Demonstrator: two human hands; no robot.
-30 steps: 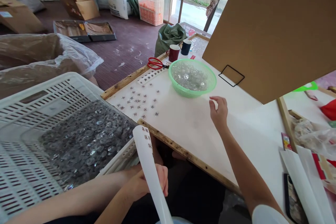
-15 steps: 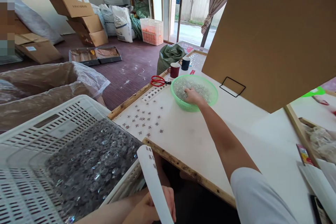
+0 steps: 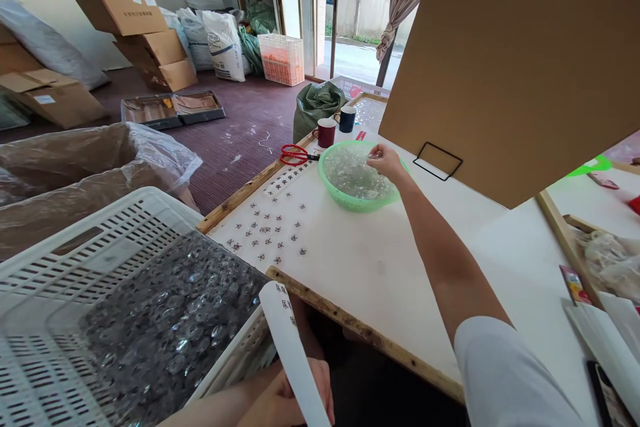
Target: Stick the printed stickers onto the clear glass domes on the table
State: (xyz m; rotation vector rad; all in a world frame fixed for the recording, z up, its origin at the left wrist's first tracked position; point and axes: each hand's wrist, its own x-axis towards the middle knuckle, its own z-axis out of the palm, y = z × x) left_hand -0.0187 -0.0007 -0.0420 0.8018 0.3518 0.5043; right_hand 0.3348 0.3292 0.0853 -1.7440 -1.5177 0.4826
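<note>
The left hand is gripping the strip between thumb and fingers, closed firmly enough to hold it up, and the strip's patterned end is pointing up and away from that grip. The right hand is reaching over the right side of the bowl, thumb and fingertips drawn nearly together; whether anything is sitting between them I cannot tell. Clear pieces are lying in the bowl, below and left of those fingertips. Farther left of the same grip, the scissors are lying just beside the bowl, with the red mug standing beyond. Motifs are lying scattered on the table, well left of the right hand and beyond the left. The crate is standing left of the left hand.
</note>
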